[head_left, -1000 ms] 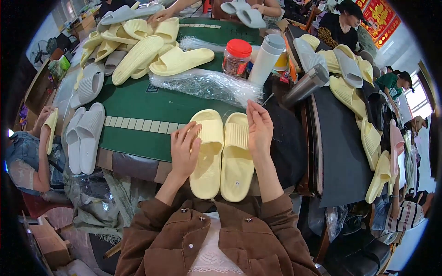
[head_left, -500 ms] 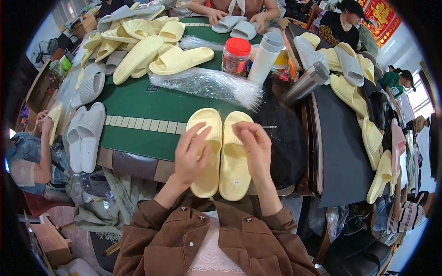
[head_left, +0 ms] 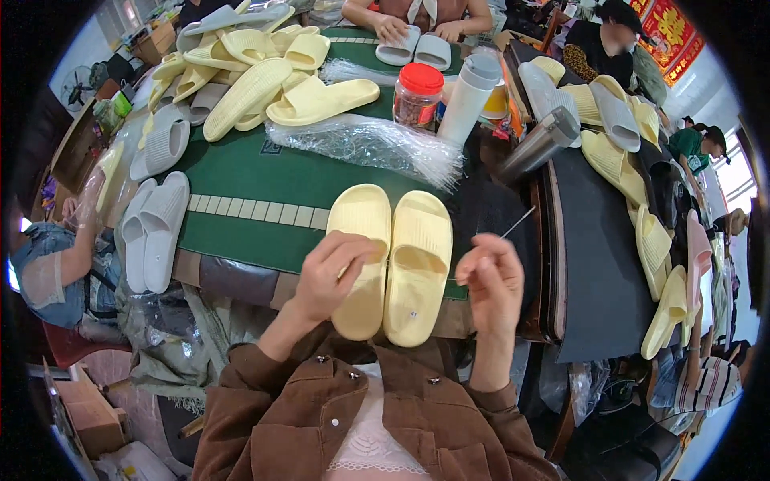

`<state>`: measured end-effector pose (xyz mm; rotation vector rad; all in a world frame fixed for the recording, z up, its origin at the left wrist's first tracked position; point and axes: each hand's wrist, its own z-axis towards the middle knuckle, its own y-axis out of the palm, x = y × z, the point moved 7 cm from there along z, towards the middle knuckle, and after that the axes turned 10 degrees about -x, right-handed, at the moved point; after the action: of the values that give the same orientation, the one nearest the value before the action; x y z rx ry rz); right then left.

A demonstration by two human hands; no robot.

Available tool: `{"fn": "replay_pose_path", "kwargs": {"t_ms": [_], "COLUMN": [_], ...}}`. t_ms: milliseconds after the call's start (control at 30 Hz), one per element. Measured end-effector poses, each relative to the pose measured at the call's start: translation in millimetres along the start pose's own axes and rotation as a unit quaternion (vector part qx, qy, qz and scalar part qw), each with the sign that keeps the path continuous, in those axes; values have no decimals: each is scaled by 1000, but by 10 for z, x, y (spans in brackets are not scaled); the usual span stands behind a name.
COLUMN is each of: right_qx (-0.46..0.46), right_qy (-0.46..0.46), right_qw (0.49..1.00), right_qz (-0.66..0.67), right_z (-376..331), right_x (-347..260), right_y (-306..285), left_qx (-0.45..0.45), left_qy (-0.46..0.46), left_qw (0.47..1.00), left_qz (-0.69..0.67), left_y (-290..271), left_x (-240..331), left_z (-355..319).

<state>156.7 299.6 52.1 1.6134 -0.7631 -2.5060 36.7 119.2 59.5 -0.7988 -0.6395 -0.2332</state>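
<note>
A pair of pale yellow slide slippers lies side by side in front of me, toes pointing away: the left slipper [head_left: 358, 216] and the right slipper [head_left: 419, 240]. My left hand [head_left: 333, 272] is over the left slipper's strap edge, fingers curled and pinched; what they hold, if anything, is too small to make out. Just right of the pair, my right hand [head_left: 493, 276] is raised and closed on a thin needle-like metal rod [head_left: 519, 222], which sticks up to the right. A faint strand seems to run from this hand toward the right slipper.
Clear plastic strands [head_left: 365, 148] lie across the green tabletop [head_left: 241, 172]. Behind them stand a red-lidded jar [head_left: 418, 94], a white bottle [head_left: 468, 100] and a steel flask [head_left: 541, 144]. Yellow slippers [head_left: 249, 96] are heaped far left; grey slippers [head_left: 156, 232] stand nearer. Opposite, a person's hands touch grey slippers [head_left: 415, 50].
My right hand has moved right, off the right slipper, and the rod now tilts upward. My left hand has drawn its fingers together over the left slipper. The view has shifted slightly.
</note>
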Motion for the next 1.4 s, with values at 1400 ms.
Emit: {"fn": "replay_pose_path", "kwargs": {"t_ms": [1400], "right_qx": [-182], "right_qy": [209], "right_qw": [790], "right_qz": [-548], "right_z": [99], "right_x": [1027], "right_y": [134], "left_qx": [-231], "left_qy": [-217], "left_qw": [939], "left_qz": [133], "left_y": [783], "left_x": [-511], "left_z": [-188]}}
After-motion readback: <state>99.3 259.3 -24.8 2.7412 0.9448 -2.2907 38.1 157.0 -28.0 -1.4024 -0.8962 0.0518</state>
